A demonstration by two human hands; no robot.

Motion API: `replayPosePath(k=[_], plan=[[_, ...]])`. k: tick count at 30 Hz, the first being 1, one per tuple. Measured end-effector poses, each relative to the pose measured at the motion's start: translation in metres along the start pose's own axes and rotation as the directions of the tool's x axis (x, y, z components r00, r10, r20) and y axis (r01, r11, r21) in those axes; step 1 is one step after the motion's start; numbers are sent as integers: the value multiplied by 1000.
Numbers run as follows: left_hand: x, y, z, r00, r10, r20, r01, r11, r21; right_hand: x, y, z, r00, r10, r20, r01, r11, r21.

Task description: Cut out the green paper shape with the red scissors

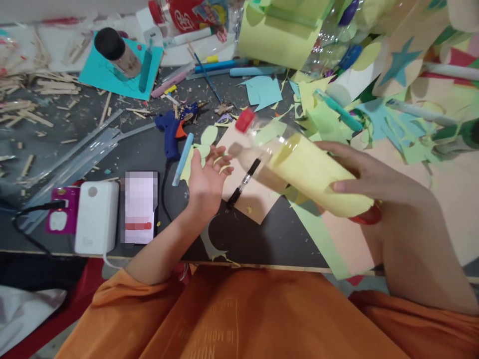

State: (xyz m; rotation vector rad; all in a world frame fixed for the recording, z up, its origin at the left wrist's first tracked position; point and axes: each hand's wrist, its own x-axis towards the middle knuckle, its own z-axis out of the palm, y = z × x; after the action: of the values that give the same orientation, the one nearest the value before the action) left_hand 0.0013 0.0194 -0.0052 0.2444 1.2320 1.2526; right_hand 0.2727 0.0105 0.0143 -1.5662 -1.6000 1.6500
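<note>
A clear plastic bottle (303,169) with a red cap and yellow paper wrapped round its body is tilted over the table, cap end to the upper left. My right hand (355,172) grips it near its base. My left hand (209,182) is palm up with its fingers spread, apart from the bottle and holding nothing. Below the bottle, a black pen (245,182) lies on a sheet of tan paper (258,212). Just left of my left hand are a light blue marker (183,159) and pale green paper cutouts (208,135).
A blue hot glue gun (172,132) with a cord lies left of centre. A phone (140,207), a white power bank (97,217) and wooden sticks (58,88) are on the left. Paper scraps (325,119) and more bottles (198,15) crowd the back and right.
</note>
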Motion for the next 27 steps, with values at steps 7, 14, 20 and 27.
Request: replayPosePath(k=[7,14,20,27], plan=[[-17,-5,1,966,210,152,-227,968,109,4,-8,5,958,-163,234,229,929,-290],[-21,-10,-5,928,258,269,-310,935,172,7,-6,6,968,-52,247,40,998,53],[-20,-12,-6,922,237,307,-304,932,195,1,-7,12,959,124,254,-220,891,397],[-13,-11,0,959,237,153,-254,962,100,9,-10,17,980,38,-196,-15,993,115]])
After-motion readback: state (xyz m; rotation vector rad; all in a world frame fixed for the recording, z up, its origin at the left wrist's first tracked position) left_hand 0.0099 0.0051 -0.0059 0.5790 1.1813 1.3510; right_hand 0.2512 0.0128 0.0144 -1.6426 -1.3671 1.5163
